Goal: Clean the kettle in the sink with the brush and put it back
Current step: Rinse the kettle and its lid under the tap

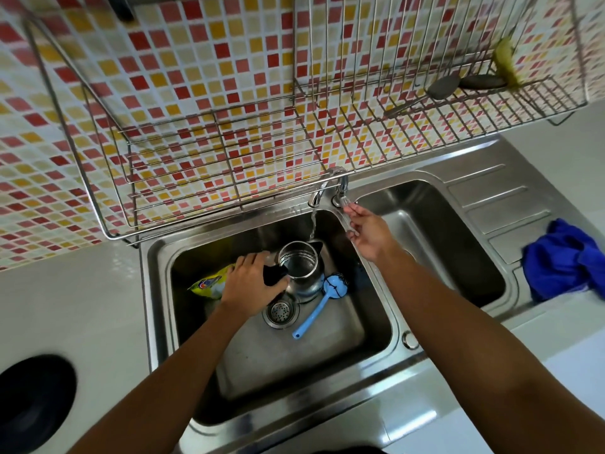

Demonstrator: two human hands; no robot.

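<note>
open steel kettle [301, 268] stood in left basin of steel sink [157, 257], under tap stream. left hand [252, 283] gripped its black handle; right hand [368, 232] fingers loosely curled on tap lever [343, 204]. blue long-handled brush [322, 301] lay just beside. best keep spout centred; shut off before overflow.
</note>
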